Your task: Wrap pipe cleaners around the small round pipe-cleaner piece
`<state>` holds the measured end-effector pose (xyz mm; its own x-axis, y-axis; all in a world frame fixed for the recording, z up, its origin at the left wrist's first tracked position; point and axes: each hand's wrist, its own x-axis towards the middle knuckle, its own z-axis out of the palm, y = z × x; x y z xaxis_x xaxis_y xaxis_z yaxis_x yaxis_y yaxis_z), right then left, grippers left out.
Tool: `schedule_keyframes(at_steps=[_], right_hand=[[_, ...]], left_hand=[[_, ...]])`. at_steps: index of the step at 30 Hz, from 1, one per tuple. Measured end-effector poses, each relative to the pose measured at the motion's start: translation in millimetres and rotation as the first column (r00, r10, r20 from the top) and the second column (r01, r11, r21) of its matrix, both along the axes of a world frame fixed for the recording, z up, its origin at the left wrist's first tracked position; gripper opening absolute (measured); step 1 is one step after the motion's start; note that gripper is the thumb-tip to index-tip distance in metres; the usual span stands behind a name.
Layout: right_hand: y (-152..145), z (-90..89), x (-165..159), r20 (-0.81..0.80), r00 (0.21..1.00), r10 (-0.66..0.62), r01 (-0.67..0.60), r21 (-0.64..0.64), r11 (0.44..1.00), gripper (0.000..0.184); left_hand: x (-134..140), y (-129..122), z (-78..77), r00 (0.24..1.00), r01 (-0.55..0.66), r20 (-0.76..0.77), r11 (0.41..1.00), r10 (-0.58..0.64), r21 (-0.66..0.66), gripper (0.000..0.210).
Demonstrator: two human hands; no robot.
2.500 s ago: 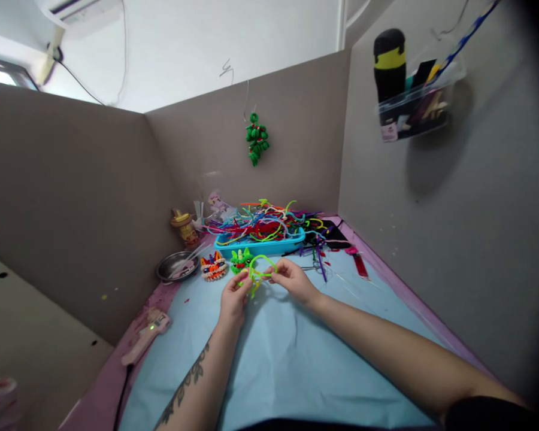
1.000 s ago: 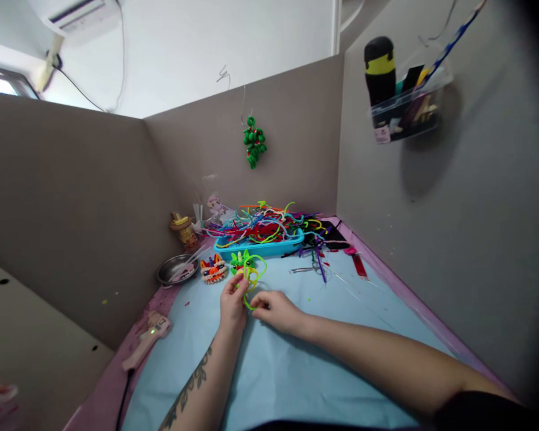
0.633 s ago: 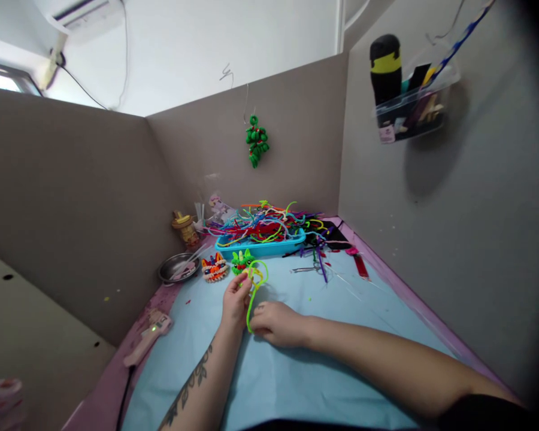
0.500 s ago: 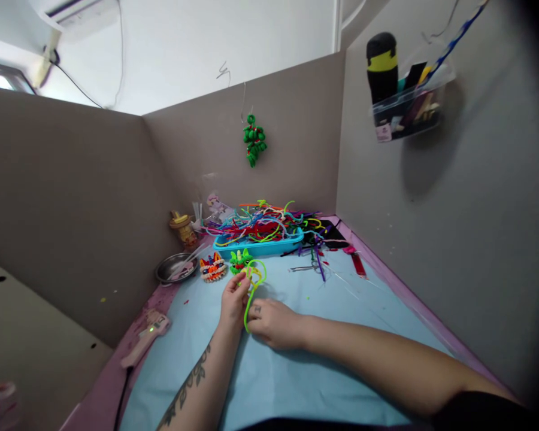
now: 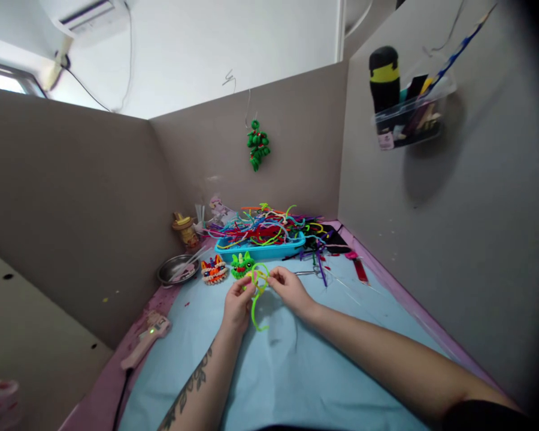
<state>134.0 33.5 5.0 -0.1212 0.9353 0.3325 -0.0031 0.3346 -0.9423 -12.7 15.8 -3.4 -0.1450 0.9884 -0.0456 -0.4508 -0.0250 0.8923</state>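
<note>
A bright yellow-green pipe cleaner (image 5: 254, 312) is bent into loops, with its loose tail curling down over the blue cloth (image 5: 323, 371). My left hand (image 5: 239, 304) pinches the looped part between thumb and fingers. From the other side, my right hand (image 5: 293, 292) has its fingertips closed on the right edge of the loop. Just behind stand a green animal head (image 5: 242, 266) made of pipe cleaners and an orange-and-cream one (image 5: 214, 270). The exact twist between my fingertips is too small to make out.
A blue tray (image 5: 260, 251) heaped with coloured pipe cleaners stands at the back. Scissors (image 5: 309, 273) lie right of it. A metal bowl (image 5: 178, 270) and a pink glue gun (image 5: 147, 342) are at left. Grey partitions (image 5: 296, 137) enclose the table.
My right hand has risen from low beside the hanging tail to the loop and now pinches it. The tail swings free, curling right. The view has tilted slightly up.
</note>
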Motion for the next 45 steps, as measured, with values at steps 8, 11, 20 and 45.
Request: schedule_keyframes(at_steps=[8,11,20,45], right_hand=[[-15,10.0,-3,0.248,0.961,-0.122,0.071,0.205,0.976,0.011],[-17,7.3,-2,0.246,0.955,-0.167,0.115,0.210,0.971,0.007],[-42,0.7,-15,0.662,0.748,-0.040,-0.371,0.468,0.802,0.029],[-59,5.7,-15,0.581,0.809,-0.093,-0.500,0.763,0.411,0.027]], left_hand=[[2,0,-2.8,0.995,0.066,-0.076,0.998,-0.065,0.005,0.043],[2,1,0.1,0.999,-0.016,-0.035,1.000,0.016,0.002,0.043],[0,6,-6.4,0.998,-0.060,-0.009,0.998,0.060,0.014,0.044],[-4,7,0.3,0.999,-0.038,0.028,0.999,0.038,0.009,0.047]])
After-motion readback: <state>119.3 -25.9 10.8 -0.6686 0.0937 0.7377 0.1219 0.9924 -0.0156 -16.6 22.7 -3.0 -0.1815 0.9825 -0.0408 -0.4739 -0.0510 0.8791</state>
